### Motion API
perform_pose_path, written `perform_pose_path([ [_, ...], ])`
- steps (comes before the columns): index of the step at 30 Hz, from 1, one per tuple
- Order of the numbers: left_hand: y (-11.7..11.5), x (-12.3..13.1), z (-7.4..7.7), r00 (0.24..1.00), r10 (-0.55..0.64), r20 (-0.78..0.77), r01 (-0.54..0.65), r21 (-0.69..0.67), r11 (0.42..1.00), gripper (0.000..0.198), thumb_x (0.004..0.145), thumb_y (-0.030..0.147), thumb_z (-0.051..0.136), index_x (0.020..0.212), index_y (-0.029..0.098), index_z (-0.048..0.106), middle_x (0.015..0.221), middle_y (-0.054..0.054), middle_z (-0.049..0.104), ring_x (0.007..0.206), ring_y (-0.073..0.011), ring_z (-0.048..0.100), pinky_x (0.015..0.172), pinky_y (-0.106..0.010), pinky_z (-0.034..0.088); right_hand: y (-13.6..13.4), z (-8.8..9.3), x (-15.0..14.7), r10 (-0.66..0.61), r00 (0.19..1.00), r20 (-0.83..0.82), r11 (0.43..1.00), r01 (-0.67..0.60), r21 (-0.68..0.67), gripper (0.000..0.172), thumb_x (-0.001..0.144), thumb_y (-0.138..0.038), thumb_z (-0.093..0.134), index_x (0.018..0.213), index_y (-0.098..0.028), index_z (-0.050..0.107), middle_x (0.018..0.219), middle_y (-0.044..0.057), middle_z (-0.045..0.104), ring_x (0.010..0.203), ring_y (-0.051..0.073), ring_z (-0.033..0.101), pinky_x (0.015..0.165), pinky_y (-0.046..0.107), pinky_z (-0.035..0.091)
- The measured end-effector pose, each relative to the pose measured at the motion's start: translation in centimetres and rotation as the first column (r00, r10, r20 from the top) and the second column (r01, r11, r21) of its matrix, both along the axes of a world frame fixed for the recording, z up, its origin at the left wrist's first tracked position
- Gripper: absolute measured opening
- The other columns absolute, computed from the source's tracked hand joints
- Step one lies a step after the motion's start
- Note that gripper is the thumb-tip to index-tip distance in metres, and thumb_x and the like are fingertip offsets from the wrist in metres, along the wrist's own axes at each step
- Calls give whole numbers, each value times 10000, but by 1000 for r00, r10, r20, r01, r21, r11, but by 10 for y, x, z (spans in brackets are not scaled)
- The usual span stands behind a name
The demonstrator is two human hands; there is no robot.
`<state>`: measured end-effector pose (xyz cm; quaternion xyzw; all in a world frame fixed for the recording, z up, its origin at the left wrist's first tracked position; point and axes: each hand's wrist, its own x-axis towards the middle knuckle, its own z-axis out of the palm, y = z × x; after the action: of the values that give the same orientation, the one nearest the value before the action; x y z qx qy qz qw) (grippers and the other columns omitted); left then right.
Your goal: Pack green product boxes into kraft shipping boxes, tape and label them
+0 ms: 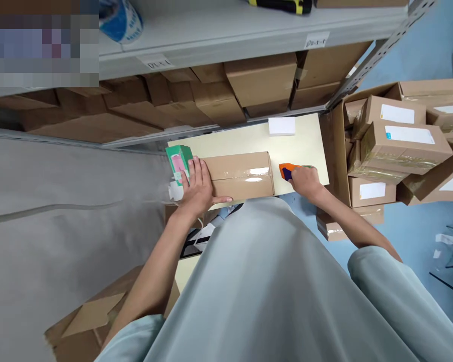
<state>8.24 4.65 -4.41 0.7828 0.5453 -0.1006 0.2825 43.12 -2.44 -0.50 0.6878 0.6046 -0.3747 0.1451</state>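
Note:
A taped brown cardboard box (pixel 241 176) lies on a small pale yellow table (pixel 309 146). My left hand (pixel 198 186) rests flat on the box's left end, fingers stretched out, thumb along its near side. Just past that hand stands a green carton with a pink panel (pixel 178 162). My right hand (pixel 305 180) is closed round an orange and blue tape dispenser (pixel 287 171) at the box's right end.
A white pad of labels (pixel 282 125) lies at the table's far edge. Metal shelving (pixel 211 45) with brown boxes stands behind. A large open carton (pixel 334 151) of taped, labelled parcels sits on the right on the blue floor. Another open carton (pixel 94 317) is lower left.

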Motion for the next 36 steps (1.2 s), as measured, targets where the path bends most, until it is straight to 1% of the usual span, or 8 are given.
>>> perform_pose_path([
  [4, -4, 26, 12, 987, -70, 145, 59, 77, 995, 1577, 757, 879, 797, 1790, 27, -36, 1819, -400, -17, 1726, -526, -59, 1344, -771, 10, 1, 36, 4, -16, 967, 256, 994, -13, 109, 305, 1072, -327, 594, 1227, -104, 731, 1096, 298, 803, 1039, 398, 782, 864, 440, 529],
  [10, 22, 85, 45, 894, -132, 428, 23, 250, 968, 1418, 913, 801, 709, 1771, 180, -233, 1850, -318, -60, 1739, -441, -54, 1381, -706, 47, 48, 89, -15, -26, 955, 295, 927, -87, 365, 388, 1122, -387, 532, 1303, -80, 685, 1068, 268, 807, 996, 369, 780, 975, 439, 519],
  [16, 91, 114, 95, 821, -78, 566, -143, 336, 931, 1336, 947, 836, 623, 1785, 199, -199, 1867, -261, -80, 1745, -408, -88, 1389, -689, 44, 150, 121, -47, 8, 977, 215, 711, -156, 685, 371, 1109, -367, 559, 1304, -82, 694, 1326, 303, 758, 1270, 410, 676, 1100, 491, 431],
  [20, 128, 115, 111, 795, -14, 606, -237, 331, 913, 1289, 936, 860, 611, 1816, 176, -36, 1873, -257, -34, 1749, -426, -60, 1382, -711, 61, 233, 134, -69, 5, 979, 202, 656, -155, 739, 406, 1131, -371, 538, 1350, -59, 679, 1336, 301, 754, 1327, 391, 647, 1120, 473, 392],
  [25, 133, 102, 114, 738, 15, 675, -345, 358, 867, 801, 1075, 624, 539, 1732, 190, 391, 1862, -199, 245, 1760, -378, 124, 1391, -653, 212, 304, 132, -89, -7, 973, 232, 709, -159, 687, 407, 1128, -355, 581, 1357, -34, 685, 1322, 291, 771, 1351, 357, 645, 1167, 464, 355],
  [30, 116, 83, 112, 649, 52, 759, -539, 411, 735, 231, 1012, 289, 590, 1060, 243, 812, 1539, -107, 711, 1633, -344, 469, 1333, -592, 408, 331, 116, -97, -30, 971, 237, 761, -132, 636, 358, 1086, -316, 650, 1322, -56, 718, 1364, 263, 766, 1387, 354, 612, 1217, 502, 335],
  [33, 102, 63, 104, 609, 82, 789, -615, 404, 677, 145, 943, 242, 663, 936, 250, 807, 1393, -97, 784, 1520, -327, 593, 1303, -561, 455, 323, 100, -90, -76, 981, 178, 656, -85, 750, 446, 1083, -319, 639, 1420, -29, 658, 1462, 288, 694, 1422, 380, 561, 1228, 534, 351],
  [36, 76, 32, 83, 603, 134, 787, -641, 377, 668, 106, 926, 260, 700, 924, 256, 806, 1358, -84, 793, 1489, -313, 615, 1306, -552, 448, 276, 73, -77, -105, 993, 55, 475, 2, 880, 526, 1132, -387, 535, 1542, -59, 564, 1590, 284, 582, 1490, 382, 502, 1260, 558, 347],
])
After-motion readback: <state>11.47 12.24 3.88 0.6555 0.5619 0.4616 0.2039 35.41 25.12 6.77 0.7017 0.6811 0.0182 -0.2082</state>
